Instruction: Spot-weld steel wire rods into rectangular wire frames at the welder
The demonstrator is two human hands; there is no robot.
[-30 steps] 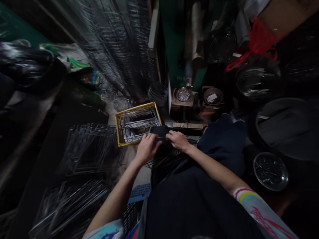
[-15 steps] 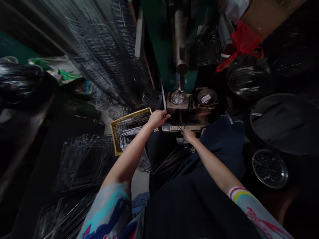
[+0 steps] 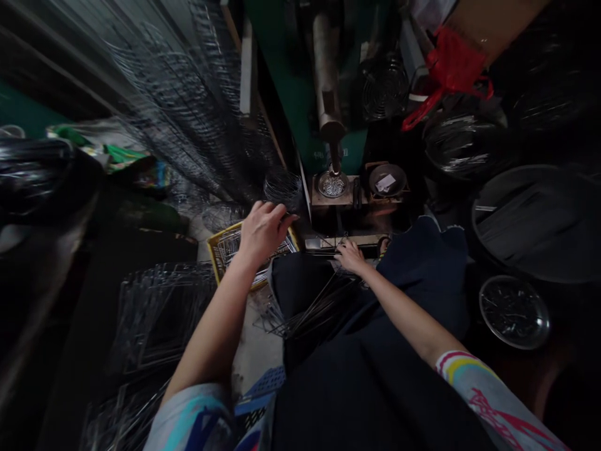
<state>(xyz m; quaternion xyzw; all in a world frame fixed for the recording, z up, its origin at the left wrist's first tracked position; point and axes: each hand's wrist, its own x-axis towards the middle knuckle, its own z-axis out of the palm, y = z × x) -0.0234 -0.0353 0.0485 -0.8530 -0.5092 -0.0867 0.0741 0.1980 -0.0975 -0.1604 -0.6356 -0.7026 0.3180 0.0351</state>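
Observation:
My left hand (image 3: 263, 230) hovers over the yellow crate (image 3: 217, 250) of bent wire pieces, fingers loosely curled, and I see nothing in it. My right hand (image 3: 348, 255) rests at the small metal fixture (image 3: 328, 242) in front of the press, fingertips pinched on thin wire (image 3: 323, 252) lying there. A bundle of wire rods (image 3: 310, 310) lies across my dark apron on my lap. The press ram (image 3: 328, 122) stands above a dish of small metal parts (image 3: 332, 184).
Stacks of wire frames (image 3: 154, 313) lie at the left, tall wire racks (image 3: 188, 94) behind. A second dish (image 3: 387, 180) sits beside the press. A metal bowl of small pieces (image 3: 514, 311) and a big dark pan (image 3: 535, 222) are on the right. A red bag (image 3: 446, 69) hangs above.
My left hand left the fixture and swung left and down over the yellow crate. My right hand stayed at the fixture. One second ago both hands were together on my lap.

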